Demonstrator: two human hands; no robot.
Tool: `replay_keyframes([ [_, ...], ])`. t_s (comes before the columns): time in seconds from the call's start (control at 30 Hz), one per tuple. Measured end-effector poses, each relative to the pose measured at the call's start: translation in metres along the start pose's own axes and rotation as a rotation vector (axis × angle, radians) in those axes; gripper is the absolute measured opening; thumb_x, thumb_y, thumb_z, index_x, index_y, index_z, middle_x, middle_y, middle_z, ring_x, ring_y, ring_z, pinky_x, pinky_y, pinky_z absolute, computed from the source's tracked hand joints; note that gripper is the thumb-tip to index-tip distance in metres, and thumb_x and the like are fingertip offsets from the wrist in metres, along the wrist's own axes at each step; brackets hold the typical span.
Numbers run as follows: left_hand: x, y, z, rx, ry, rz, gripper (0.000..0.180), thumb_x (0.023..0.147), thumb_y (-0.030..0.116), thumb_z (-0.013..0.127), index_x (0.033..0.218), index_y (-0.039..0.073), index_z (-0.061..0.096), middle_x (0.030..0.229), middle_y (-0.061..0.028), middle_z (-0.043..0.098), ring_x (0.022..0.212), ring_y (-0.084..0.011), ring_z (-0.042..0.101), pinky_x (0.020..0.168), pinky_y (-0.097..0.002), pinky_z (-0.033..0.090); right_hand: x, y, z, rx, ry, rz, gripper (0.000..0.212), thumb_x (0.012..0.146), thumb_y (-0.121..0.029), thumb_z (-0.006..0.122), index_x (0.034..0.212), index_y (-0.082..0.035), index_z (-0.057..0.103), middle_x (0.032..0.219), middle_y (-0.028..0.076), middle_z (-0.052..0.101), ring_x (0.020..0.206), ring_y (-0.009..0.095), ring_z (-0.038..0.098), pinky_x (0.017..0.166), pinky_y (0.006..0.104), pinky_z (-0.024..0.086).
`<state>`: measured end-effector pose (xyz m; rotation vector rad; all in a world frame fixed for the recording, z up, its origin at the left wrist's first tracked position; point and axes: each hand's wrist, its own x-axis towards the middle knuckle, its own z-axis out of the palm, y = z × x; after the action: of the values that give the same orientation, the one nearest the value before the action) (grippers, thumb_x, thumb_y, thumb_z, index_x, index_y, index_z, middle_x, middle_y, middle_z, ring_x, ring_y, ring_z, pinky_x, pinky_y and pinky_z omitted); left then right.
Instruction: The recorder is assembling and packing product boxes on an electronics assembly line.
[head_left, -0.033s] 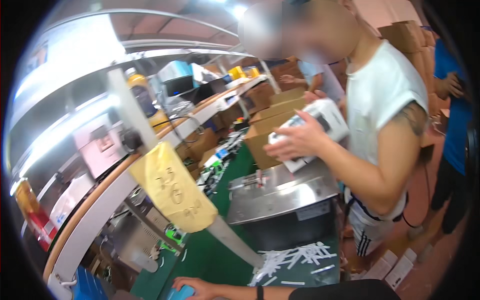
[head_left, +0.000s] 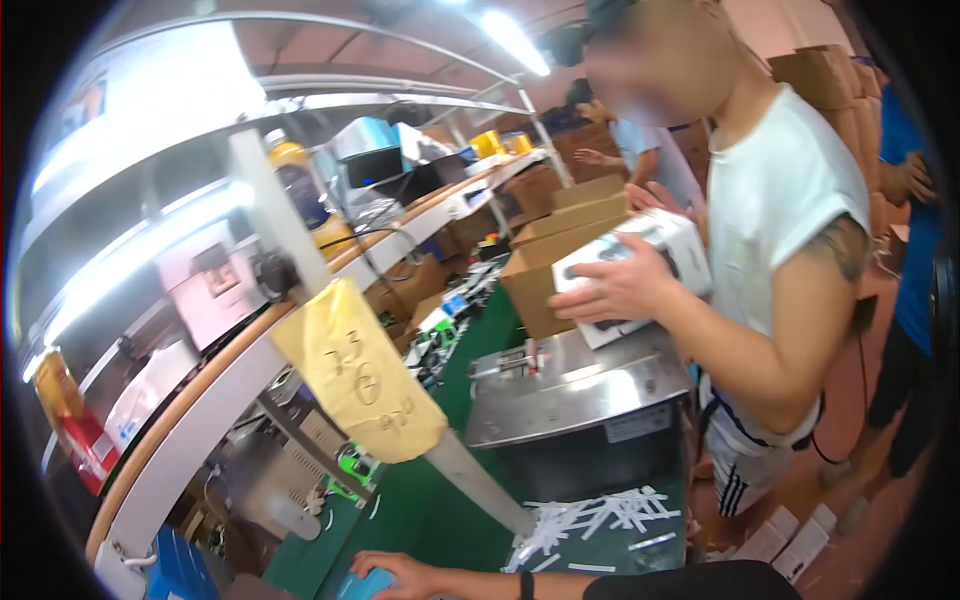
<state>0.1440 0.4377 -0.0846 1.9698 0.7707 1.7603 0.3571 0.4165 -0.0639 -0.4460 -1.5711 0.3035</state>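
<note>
My right hand (head_left: 395, 575) comes in low at the bottom edge, its forearm in a black sleeve with a dark band at the wrist. Its fingers curl over a light blue, box-like thing (head_left: 366, 584), which the frame's edge cuts off. Green work surface (head_left: 425, 515) lies around it. Of my left hand nothing shows. Beyond, a co-worker in a white shirt holds a white box (head_left: 640, 265) in both hands over a metal-topped machine (head_left: 570, 395).
A slanted post carries a yellow paper sheet (head_left: 365, 375). White paper strips (head_left: 590, 520) are scattered before the machine. An open cardboard box (head_left: 530, 285) stands behind it. Along the left runs a shelf (head_left: 205, 405) with bottles and boxes; a blue box (head_left: 180, 568) sits below.
The whole view has shifted slightly, so the surroundings appear a little further right. My right hand stays on the light blue thing, and the co-worker still holds the white box.
</note>
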Motion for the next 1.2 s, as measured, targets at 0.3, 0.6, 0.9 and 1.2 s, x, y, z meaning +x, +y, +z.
replay_keyframes([
  [0.3, 0.025, 0.051, -0.013, 0.266, -0.061, 0.124, 0.024, 0.08, 0.012, 0.076, 0.103, 0.006, 0.073, 0.121, -0.0185, 0.063, 0.115, -0.0371, 0.058, 0.102, -0.0474, 0.044, 0.027, -0.004, -0.003, 0.014, 0.01, 0.161, 0.033, 0.07, -0.011, 0.087, 0.098, -0.006, 0.068, 0.11, 0.013, 0.068, 0.112, 0.032, 0.063, 0.099, 0.0429, 0.049],
  [0.6, 0.019, 0.061, 0.004, 0.442, -0.044, 0.204, 0.022, 0.084, 0.004, 0.072, 0.106, 0.005, 0.076, 0.11, -0.0106, 0.073, 0.115, -0.0345, 0.064, 0.105, -0.0492, 0.045, 0.011, 0.004, -0.001, 0.175, 0.132, 0.175, 0.032, 0.071, 0.0, 0.085, 0.1, 0.0, 0.07, 0.116, 0.014, 0.068, 0.132, 0.036, 0.051, 0.108, 0.0458, 0.044],
  [0.9, 0.007, 0.062, 0.006, 0.384, -0.088, 0.216, 0.026, 0.084, 0.014, 0.077, 0.108, 0.005, 0.075, 0.115, -0.0106, 0.073, 0.118, -0.0357, 0.064, 0.108, -0.0545, 0.042, 0.001, 0.005, -0.014, 0.181, 0.117, 0.159, 0.026, 0.086, -0.025, 0.08, 0.095, -0.001, 0.072, 0.113, 0.014, 0.068, 0.127, 0.038, 0.054, 0.108, 0.0517, 0.039],
  [1.2, -0.004, 0.042, 0.018, 0.663, -0.112, 0.419, 0.046, 0.077, 0.029, 0.085, 0.113, 0.002, 0.072, 0.118, -0.0148, 0.071, 0.12, -0.0425, 0.061, 0.106, -0.0587, 0.043, -0.009, 0.017, -0.013, -0.015, 0.259, -0.042, 0.049, 0.098, -0.048, 0.062, 0.086, -0.002, 0.074, 0.091, 0.012, 0.073, 0.107, 0.037, 0.065, 0.101, 0.0528, 0.047],
])
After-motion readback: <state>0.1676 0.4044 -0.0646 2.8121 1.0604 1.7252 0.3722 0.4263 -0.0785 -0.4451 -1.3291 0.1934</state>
